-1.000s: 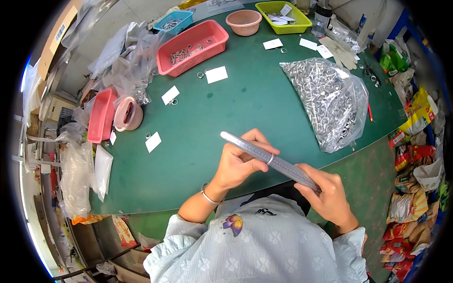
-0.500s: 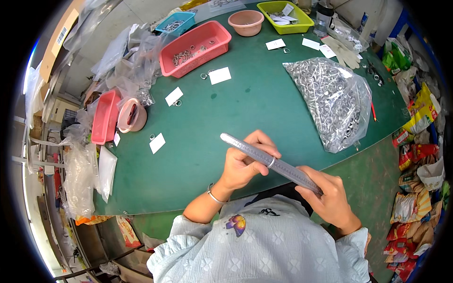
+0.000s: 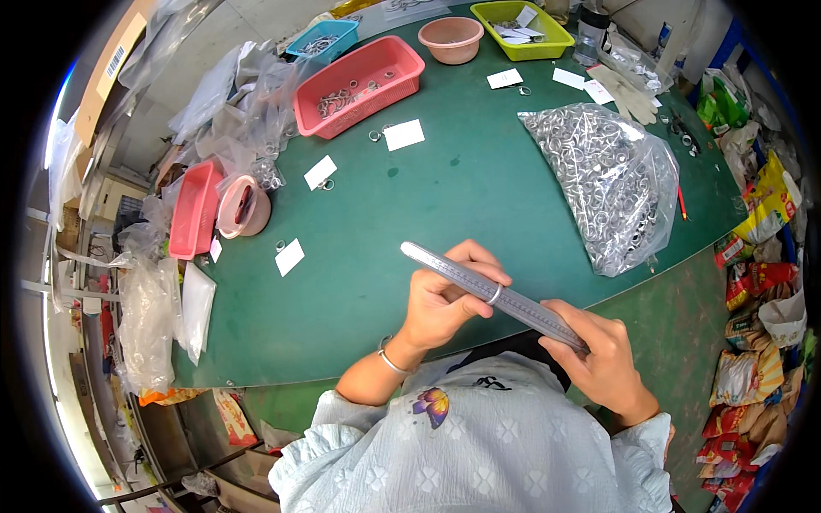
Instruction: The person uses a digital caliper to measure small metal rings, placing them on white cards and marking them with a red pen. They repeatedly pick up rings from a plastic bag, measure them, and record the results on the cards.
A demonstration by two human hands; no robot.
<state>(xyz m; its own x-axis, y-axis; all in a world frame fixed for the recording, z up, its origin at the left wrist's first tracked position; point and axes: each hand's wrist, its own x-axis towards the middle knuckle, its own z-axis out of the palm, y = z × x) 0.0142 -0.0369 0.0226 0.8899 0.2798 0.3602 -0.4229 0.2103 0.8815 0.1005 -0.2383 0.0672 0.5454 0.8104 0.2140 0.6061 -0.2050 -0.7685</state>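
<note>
A grey ring mandrel [image 3: 537, 315] with graduation marks slants in front of me above the near table edge, its narrow tip to the upper left. One silver ring [image 3: 495, 294] encircles it around mid-length. My left hand [image 3: 434, 303] is closed about the mandrel, thumb and index fingertips at the ring. The thick lower end sits in the closed fingers of my right hand [image 3: 609, 355]. To the right lies a large clear bag of silver rings [image 3: 603, 184]. White paper tags [image 3: 291, 257] with single rings beside them are spread over the green table [image 3: 385, 222].
Along the back stand a pink basket [image 3: 359, 101] holding some rings, a blue basket [image 3: 323, 41], a round pink bowl [image 3: 451, 41] and a yellow-green basket [image 3: 523, 34]. A pink tray [image 3: 195, 209] and small tub [image 3: 244, 208] are at left. Gloves [image 3: 629, 96] lie back right.
The view has shifted very slightly, so the table and its things appear a little further right. Both hands keep the same grip, and the ring stays at the same place on the mandrel.
</note>
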